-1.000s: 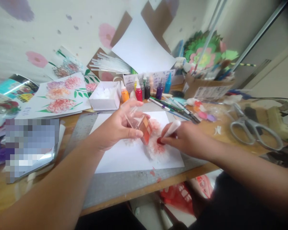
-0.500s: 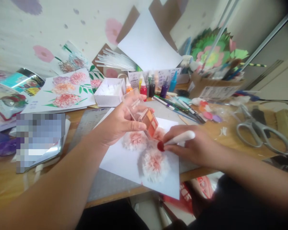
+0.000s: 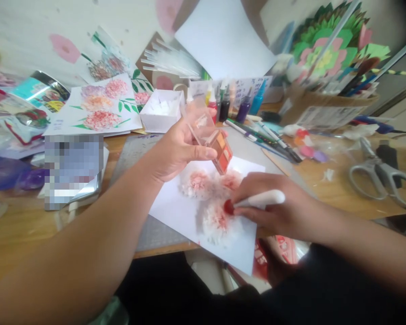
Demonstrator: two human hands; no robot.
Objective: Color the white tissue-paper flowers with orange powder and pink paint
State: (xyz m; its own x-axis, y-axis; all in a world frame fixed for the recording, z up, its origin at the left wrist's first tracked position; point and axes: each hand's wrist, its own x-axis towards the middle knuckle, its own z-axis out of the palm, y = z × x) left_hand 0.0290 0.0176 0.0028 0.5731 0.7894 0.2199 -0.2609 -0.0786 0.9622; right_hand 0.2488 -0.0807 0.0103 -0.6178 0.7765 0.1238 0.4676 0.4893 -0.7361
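My left hand (image 3: 186,146) is closed around a small makeup palette (image 3: 224,153) with orange and red-brown pans, its clear lid folded back. In my right hand (image 3: 264,198) is a white-handled makeup brush (image 3: 265,197), its red bristles (image 3: 229,207) at the upper edge of the nearest fluffy paper flower (image 3: 219,223). That flower is white with a pink centre. Behind it lie a second flower (image 3: 198,182) and a third (image 3: 230,180), the latter partly covered by my right hand. All three rest on a white sheet of paper (image 3: 171,203).
A grey mat (image 3: 131,167) lies under the paper. Behind it stand a white box (image 3: 162,115) and several paint bottles (image 3: 225,104). Pens (image 3: 257,133) and scissors (image 3: 375,176) lie to the right. A phone (image 3: 76,171), a flower picture (image 3: 101,108) and a cardboard box (image 3: 328,113) surround the workspace.
The camera view has shifted, so the table things sit higher and further right. My right hand's brush has moved from above the nearest flower onto its upper edge. Both hands keep their holds.
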